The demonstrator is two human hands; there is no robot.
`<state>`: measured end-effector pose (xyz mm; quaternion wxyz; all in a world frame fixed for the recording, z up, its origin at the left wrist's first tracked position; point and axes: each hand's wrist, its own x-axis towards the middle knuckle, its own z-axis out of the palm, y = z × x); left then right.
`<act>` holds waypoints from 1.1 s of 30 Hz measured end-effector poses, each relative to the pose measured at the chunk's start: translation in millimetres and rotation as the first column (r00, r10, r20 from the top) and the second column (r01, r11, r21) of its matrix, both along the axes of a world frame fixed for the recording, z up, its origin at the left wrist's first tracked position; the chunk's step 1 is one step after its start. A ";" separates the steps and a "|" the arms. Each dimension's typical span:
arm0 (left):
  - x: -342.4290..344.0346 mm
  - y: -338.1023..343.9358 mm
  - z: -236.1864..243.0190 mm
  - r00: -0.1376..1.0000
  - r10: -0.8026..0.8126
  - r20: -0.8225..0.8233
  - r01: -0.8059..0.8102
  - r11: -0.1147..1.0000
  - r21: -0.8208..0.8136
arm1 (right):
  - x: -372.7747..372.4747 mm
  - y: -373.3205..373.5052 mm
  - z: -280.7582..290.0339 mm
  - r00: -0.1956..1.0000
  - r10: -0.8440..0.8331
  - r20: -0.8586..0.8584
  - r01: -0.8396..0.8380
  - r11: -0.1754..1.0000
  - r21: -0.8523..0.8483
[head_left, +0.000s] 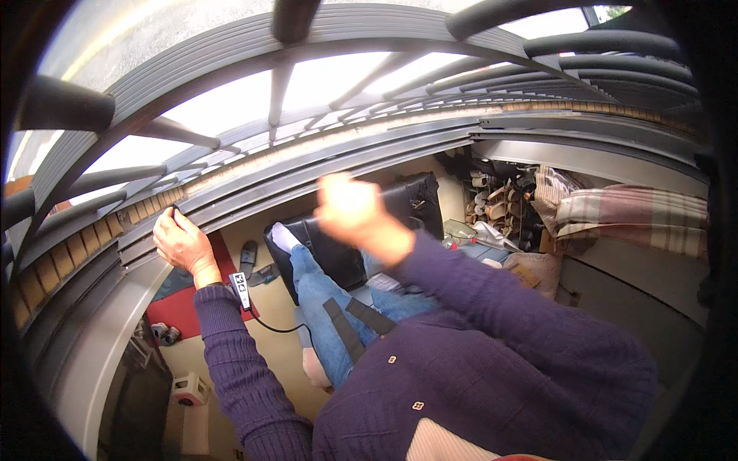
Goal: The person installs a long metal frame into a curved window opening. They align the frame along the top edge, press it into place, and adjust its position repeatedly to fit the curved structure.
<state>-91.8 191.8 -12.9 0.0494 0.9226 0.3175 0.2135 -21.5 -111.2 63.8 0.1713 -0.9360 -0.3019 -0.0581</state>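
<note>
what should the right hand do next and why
Perhaps steady the right hand on the grey window rail: it looks blurred across the rail's lower edge, contact unclear, while the left hand appears sharper, near the rail's left end.

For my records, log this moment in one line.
left hand: at window track; right hand: blurred, grip unclear; black seat: behind right hand

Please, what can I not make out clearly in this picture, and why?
In the head view:
Right hand: motion blur hides whether it holds anything.
Left hand: too small to tell whether it pinches something.
Black cable: its far end is lost behind the jeans.
Shoes at right: too small to tell apart.
</note>
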 end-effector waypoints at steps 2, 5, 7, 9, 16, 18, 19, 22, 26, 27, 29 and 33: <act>-0.3 0.7 -0.2 1.000 -0.020 -0.011 0.020 1.000 0.003 | -8.0 67.8 2.2 0.898 0.094 -0.430 -0.058 0.994 0.097; -0.9 2.9 0.1 1.000 -0.024 -0.020 0.024 1.000 -0.001 | 13.2 95.9 4.4 0.514 0.172 -0.841 0.327 0.867 0.377; -1.2 3.2 -1.1 0.998 -0.002 -0.064 0.002 1.000 0.005 | 30.5 52.2 8.8 0.671 0.099 -0.735 0.349 0.832 0.431; -1.3 3.2 -2.4 0.996 0.022 -0.092 -0.023 1.000 -0.002 | 48.5 -16.6 13.6 0.835 -0.024 -0.550 0.248 0.908 0.337; -1.9 5.0 -3.8 0.998 0.005 -0.068 -0.005 1.000 -0.007 | 85.2 -217.6 26.9 0.837 -0.511 -0.197 0.496 0.860 -0.120; -1.9 5.2 -3.7 0.998 -0.004 -0.070 0.003 1.000 -0.009 | 94.9 -247.1 27.7 0.749 -0.618 -0.237 0.552 0.781 -0.293; -1.9 5.3 -3.6 0.998 -0.010 -0.065 0.009 1.000 -0.007 | 100.0 -256.7 26.1 0.716 -0.649 -0.255 0.544 0.749 -0.378; -2.2 5.7 -2.7 0.998 -0.018 -0.059 0.018 1.000 -0.005 | 112.3 -272.1 18.0 0.616 -0.733 -0.289 0.509 0.650 -0.564; -1.8 5.6 -2.9 0.998 -0.002 -0.069 0.001 1.000 -0.017 | 114.4 -276.1 5.0 0.676 -0.710 -0.199 0.472 0.624 -0.623; -1.5 5.3 -3.1 0.997 -0.004 -0.072 0.003 1.000 -0.013 | 113.9 -275.1 2.4 0.719 -0.680 -0.143 0.461 0.621 -0.634; -1.4 4.7 -2.9 0.995 0.026 -0.092 -0.026 1.000 -0.001 | 113.4 -270.7 -1.6 0.801 -0.595 -0.072 0.427 0.651 -0.627; 0.4 2.0 -1.2 0.996 0.036 -0.081 -0.036 0.999 0.002 | 106.9 -244.7 -5.8 0.875 -0.482 0.030 0.405 0.699 -0.589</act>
